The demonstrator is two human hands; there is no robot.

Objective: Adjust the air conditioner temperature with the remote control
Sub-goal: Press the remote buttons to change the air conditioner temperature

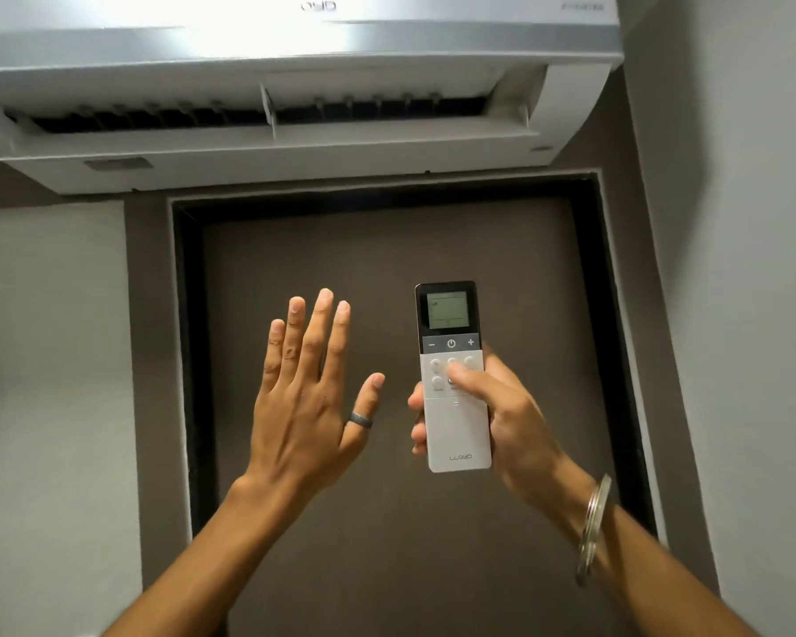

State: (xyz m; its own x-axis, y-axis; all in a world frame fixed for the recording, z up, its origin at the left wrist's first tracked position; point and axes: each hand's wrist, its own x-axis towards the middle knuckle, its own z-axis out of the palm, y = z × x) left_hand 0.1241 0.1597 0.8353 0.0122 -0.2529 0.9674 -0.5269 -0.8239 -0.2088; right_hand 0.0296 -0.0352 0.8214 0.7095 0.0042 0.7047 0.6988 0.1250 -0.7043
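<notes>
Remote control (453, 383) stands upright in the right hand (502, 416), held out in front of a dark door (387, 521) and below the air conditioner (295, 85) mounted on the wall above it. The right grip is clenched around the lower body of the remote: fingers wrap its left edge, palm backs its right edge, and the thumb (465, 377) lies across the pale round buttons in the middle. The left hand (309, 397) is released, fingers spread, palm away, just beside the remote but apart from it, wearing a ring (361, 420) on the thumb.

The step in hand looks like choosing the temperature key. The minus and plus keys sit in the grey strip just above the thumb, either side of the power symbol, so the thumb needs to slide up and to one side, not straight up, or it risks switching the unit off. Keeping the fingers low on the body should leave the thumb free to reach. The top end points up toward the unit, whose louvre is open, which is good for the signal. The small screen (447, 310) is lit, but its figures are too faint to read.
</notes>
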